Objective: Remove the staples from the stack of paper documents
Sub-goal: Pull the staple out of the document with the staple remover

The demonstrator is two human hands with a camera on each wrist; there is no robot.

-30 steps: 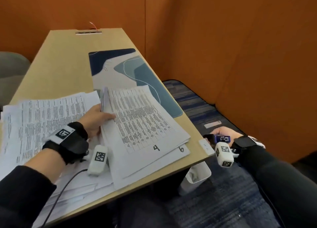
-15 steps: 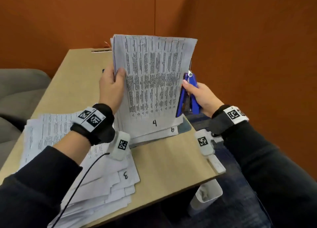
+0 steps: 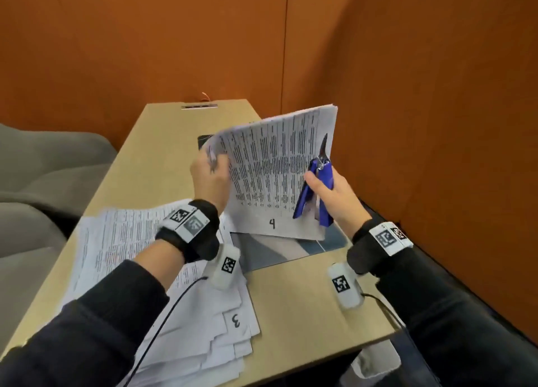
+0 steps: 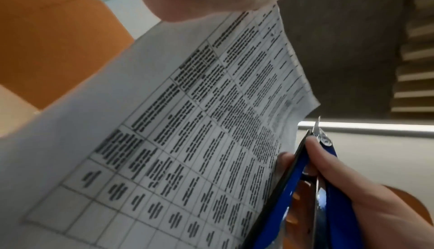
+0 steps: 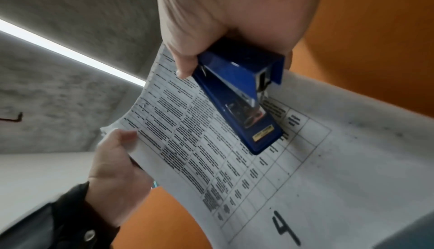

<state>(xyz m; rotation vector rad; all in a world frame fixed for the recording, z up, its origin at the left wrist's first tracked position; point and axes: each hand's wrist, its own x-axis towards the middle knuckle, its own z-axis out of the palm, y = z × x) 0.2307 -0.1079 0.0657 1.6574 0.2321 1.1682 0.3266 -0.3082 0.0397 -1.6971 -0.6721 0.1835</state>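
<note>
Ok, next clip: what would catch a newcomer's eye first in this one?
Probably the printed document marked 4, lifted upright above the desk, with the left hand gripping its left edge. Next, the blue stapler gripped in the right hand against the sheet's right side, its metal tip pointing up. Then the fanned pile of papers at the desk's left, one sheet marked 3.

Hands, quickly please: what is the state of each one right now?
Left hand: fingers grip the left edge of the document marked 4, held upright.
Right hand: fingers wrapped round the blue stapler.
</note>
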